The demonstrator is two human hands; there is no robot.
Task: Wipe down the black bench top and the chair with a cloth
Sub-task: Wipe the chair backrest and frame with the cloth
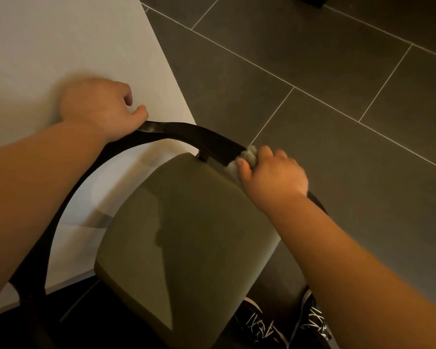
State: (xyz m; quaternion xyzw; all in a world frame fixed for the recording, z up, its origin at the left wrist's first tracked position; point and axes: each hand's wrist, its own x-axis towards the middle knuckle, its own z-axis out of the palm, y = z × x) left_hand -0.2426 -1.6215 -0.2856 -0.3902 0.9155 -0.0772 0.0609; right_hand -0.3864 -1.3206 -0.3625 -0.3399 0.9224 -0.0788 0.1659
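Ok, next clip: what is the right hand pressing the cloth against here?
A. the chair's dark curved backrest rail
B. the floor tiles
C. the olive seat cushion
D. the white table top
A: the right hand holds the cloth bunched against the dark curved rail of the chair, while the left hand grips the same rail farther along; the seat lies below the cloth.
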